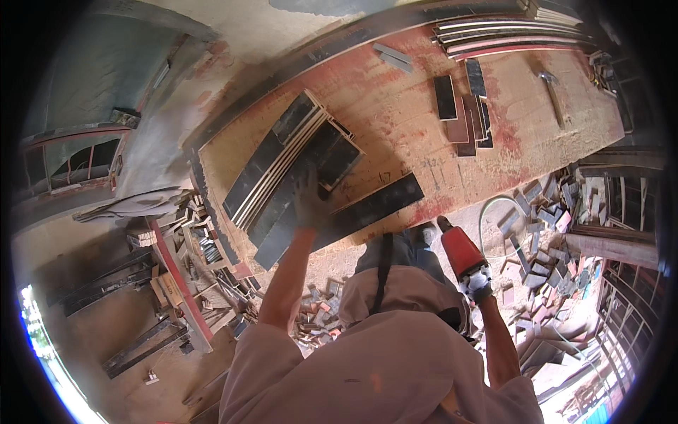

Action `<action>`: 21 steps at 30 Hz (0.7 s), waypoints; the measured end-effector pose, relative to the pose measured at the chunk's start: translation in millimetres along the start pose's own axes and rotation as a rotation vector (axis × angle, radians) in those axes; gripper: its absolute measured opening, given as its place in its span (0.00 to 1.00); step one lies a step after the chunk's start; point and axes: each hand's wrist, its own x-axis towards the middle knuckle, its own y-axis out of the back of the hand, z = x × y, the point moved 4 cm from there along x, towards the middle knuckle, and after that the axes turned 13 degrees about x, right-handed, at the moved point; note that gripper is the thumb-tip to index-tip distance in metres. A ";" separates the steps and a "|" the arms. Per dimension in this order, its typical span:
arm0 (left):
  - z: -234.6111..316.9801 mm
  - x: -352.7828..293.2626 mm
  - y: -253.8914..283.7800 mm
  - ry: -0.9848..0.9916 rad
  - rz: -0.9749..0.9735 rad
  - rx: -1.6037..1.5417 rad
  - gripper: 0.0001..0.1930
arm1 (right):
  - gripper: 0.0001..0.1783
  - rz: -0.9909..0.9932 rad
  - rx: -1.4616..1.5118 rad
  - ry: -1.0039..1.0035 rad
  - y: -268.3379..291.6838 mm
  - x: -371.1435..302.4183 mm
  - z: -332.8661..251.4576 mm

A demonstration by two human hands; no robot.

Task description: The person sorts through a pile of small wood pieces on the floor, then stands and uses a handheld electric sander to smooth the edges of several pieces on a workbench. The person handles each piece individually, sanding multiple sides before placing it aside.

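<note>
My left hand [309, 201], in a grey glove, lies with fingers stretched out on dark-faced boards [274, 225] at the left part of the workbench. Pale edges show between several of these stacked strips. A shorter dark board [340, 164] rests just beyond the fingers, and a long dark plank [385, 205] runs from beside the hand along the bench's near edge. Low on my right side, off the bench, my gloved right hand [478, 284] is closed around the rear of a red power tool [463, 251] with a dark tip. Its exact kind is unclear.
The wooden workbench [395, 141] bears short dark and brown boards [462, 116], a hammer [554, 95] and long stacked strips [508, 39]. Wood offcuts [547, 261] litter the floor at right, with a pale hose [487, 212] among them. A red post [180, 279] stands left.
</note>
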 end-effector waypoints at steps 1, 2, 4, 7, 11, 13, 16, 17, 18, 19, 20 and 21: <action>-17.7 4.8 0.8 0.009 0.063 0.066 0.46 | 0.30 0.029 0.067 -0.032 -16.4 -14.3 -7.5; -26.7 12.3 -3.6 0.044 0.055 0.134 0.45 | 0.30 0.010 -0.052 0.016 -31.9 -22.0 -12.4; -37.2 25.0 -14.9 0.103 0.032 0.266 0.42 | 0.29 -0.063 -0.472 0.184 -55.3 -34.1 -21.5; -41.4 43.5 -34.1 0.119 0.052 0.400 0.38 | 0.25 -0.209 -1.377 0.533 -81.1 -50.7 -24.7; -88.0 26.1 -50.1 0.138 0.139 0.319 0.28 | 0.22 -0.276 -1.394 0.468 -71.5 -59.6 -9.3; -38.1 33.6 -44.6 -0.054 0.304 0.422 0.30 | 0.24 -0.214 -1.161 0.411 -15.7 -44.5 0.8; 43.9 49.7 -43.4 -0.173 0.239 0.293 0.29 | 0.23 -0.087 -1.223 0.397 -16.8 -59.4 9.2; 71.3 56.1 -58.2 -0.300 0.156 0.114 0.28 | 0.23 -0.051 -1.247 0.398 -16.2 -64.2 13.9; 120.3 71.0 -67.7 -0.443 0.240 0.059 0.29 | 0.23 0.008 -1.265 0.402 -10.7 -71.0 17.9; 151.7 93.2 -92.6 -0.389 0.210 -0.053 0.30 | 0.23 0.040 -1.288 0.397 -9.5 -77.1 23.6; 181.6 115.0 -117.6 -0.331 0.188 -0.167 0.32 | 0.23 0.070 -1.307 0.389 -6.0 -83.3 29.8; 185.4 140.5 -155.5 -0.076 0.059 -0.333 0.34 | 0.23 0.075 -1.335 0.377 -7.6 -86.5 35.0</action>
